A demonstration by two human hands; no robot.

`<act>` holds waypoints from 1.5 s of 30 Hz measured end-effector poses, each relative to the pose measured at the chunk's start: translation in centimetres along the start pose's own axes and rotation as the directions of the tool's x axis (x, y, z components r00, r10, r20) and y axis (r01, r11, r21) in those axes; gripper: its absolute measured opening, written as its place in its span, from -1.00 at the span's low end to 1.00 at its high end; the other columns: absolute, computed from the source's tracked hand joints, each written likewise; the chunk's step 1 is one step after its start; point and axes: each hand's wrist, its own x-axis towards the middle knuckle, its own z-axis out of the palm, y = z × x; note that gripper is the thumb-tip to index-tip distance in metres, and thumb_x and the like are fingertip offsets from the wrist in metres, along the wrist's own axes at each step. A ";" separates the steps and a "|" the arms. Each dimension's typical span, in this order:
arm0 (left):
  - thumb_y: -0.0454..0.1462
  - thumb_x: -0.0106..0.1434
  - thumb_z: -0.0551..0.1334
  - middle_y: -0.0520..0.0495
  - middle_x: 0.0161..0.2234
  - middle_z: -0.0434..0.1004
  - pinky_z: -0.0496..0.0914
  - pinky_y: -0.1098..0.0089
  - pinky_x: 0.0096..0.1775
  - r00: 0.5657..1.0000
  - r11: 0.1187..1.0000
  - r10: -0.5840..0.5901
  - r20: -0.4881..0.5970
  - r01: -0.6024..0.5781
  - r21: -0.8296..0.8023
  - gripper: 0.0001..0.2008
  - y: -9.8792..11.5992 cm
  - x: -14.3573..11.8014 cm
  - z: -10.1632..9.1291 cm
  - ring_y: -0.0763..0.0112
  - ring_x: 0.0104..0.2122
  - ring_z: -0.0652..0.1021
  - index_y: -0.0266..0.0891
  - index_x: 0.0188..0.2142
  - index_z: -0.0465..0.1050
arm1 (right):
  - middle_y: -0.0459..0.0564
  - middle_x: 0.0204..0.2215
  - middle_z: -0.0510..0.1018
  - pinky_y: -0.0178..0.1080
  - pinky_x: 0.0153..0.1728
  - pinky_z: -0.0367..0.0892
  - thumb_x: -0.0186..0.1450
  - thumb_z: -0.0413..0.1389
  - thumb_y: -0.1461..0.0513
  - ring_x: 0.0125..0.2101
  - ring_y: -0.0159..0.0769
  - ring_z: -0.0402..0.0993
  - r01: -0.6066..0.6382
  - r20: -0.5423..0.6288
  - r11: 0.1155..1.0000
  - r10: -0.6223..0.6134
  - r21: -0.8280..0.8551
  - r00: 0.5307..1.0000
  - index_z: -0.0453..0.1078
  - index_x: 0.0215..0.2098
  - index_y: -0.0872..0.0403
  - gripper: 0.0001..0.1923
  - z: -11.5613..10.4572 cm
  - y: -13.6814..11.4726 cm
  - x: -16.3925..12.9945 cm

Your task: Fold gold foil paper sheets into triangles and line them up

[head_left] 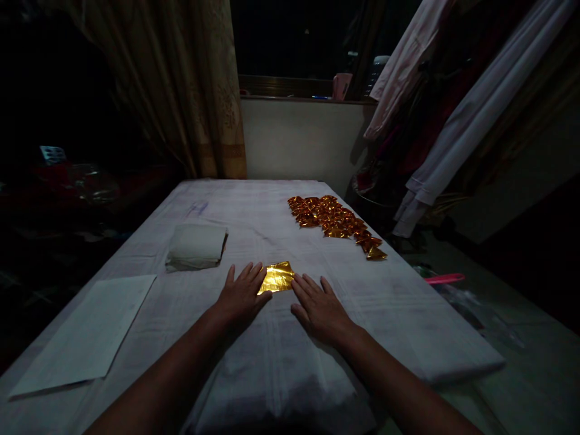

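A sheet of gold foil paper (277,277) lies flat on the white cloth-covered table (399,302), right in front of me. My left hand (242,294) rests palm down on the foil's left edge, fingers spread. My right hand (319,309) lies flat just right of the foil, its fingertips touching the foil's right edge. Neither hand grips anything. Farther back on the right, several folded gold foil pieces (336,222) lie in a loose row.
A folded white stack (196,246) sits left of the foil, and a white sheet of paper (86,335) lies at the near left. A curtain (181,84) and hanging clothes (457,115) flank the dark window. A pink-handled object (444,278) lies off the table's right edge.
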 end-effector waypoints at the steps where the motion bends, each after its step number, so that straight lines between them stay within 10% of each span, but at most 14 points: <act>1: -0.02 0.46 0.07 -0.26 0.39 0.17 0.02 -0.29 0.28 1.000 1.000 0.003 -0.001 -0.003 0.005 -0.42 -0.1 0.0 -0.2 -0.07 0.37 0.21 -0.19 0.37 0.18 | 0.16 0.41 0.11 0.24 0.36 -0.15 0.49 -0.06 0.07 0.41 0.02 -0.01 0.004 -0.003 1.000 -0.004 -0.008 1.000 0.13 0.41 0.10 -0.42 -0.2 0.0 0.1; 11: -0.24 0.28 0.34 -0.28 0.12 0.51 0.27 -0.06 0.20 0.960 0.990 0.141 -0.240 -0.135 0.042 -0.67 1.5 -0.2 -2.2 0.01 0.13 0.47 -0.27 0.02 0.45 | 0.09 -0.06 0.64 0.09 0.24 0.10 0.35 0.20 0.22 0.04 -0.06 0.47 0.035 -0.146 0.997 -0.044 -0.063 0.988 0.54 -0.17 0.07 -0.88 -2.5 -0.2 2.8; 14: -0.37 0.32 0.23 -0.17 -0.18 0.58 0.45 0.15 -0.07 0.935 0.975 0.222 -0.276 -0.219 0.042 -0.94 1.9 -0.6 -1.9 0.17 -0.16 0.57 -0.25 -0.22 0.47 | 0.10 -0.09 0.64 0.00 0.14 0.21 0.31 0.24 0.22 -0.02 -0.09 0.50 0.065 -0.185 0.996 -0.076 -0.061 0.980 0.53 -0.21 0.10 -0.89 -2.0 0.4 3.4; 26: -0.49 0.22 0.09 -0.04 -0.47 0.49 0.38 0.36 -0.44 0.937 0.968 0.249 -0.247 -0.236 0.080 -0.83 1.9 -0.9 -1.1 0.32 -0.49 0.51 -0.24 -0.38 0.37 | -0.01 -0.08 0.62 -0.14 -0.10 0.32 0.29 0.26 0.28 -0.09 -0.18 0.51 0.398 -0.169 0.916 -0.385 0.055 0.908 0.54 -0.18 0.00 -0.87 -1.7 2.2 5.4; 33: -0.35 0.41 0.10 -0.02 -0.42 0.51 0.42 0.31 -0.38 0.948 0.983 0.120 -0.296 -0.155 -0.097 -0.81 0.6 -1.4 -1.0 0.31 -0.45 0.51 -0.21 -0.35 0.39 | 0.05 -0.10 0.64 -0.13 -0.15 0.37 0.38 0.16 0.25 -0.14 -0.17 0.54 0.412 -0.352 0.898 -0.341 0.151 0.872 0.56 -0.13 0.02 -0.85 0.0 3.6 5.1; 45: -0.18 0.42 0.11 -0.11 -0.17 0.59 0.42 0.11 -0.05 0.955 0.909 -0.071 -0.288 -0.057 -0.412 -0.73 -1.3 -0.7 -1.2 0.18 -0.14 0.54 -0.17 -0.34 0.52 | -0.02 -0.21 0.63 -0.14 -0.13 0.30 0.36 0.18 0.25 -0.17 -0.21 0.49 0.098 -0.292 0.946 -0.003 0.310 0.956 0.54 -0.33 0.01 -0.89 0.0 3.5 5.5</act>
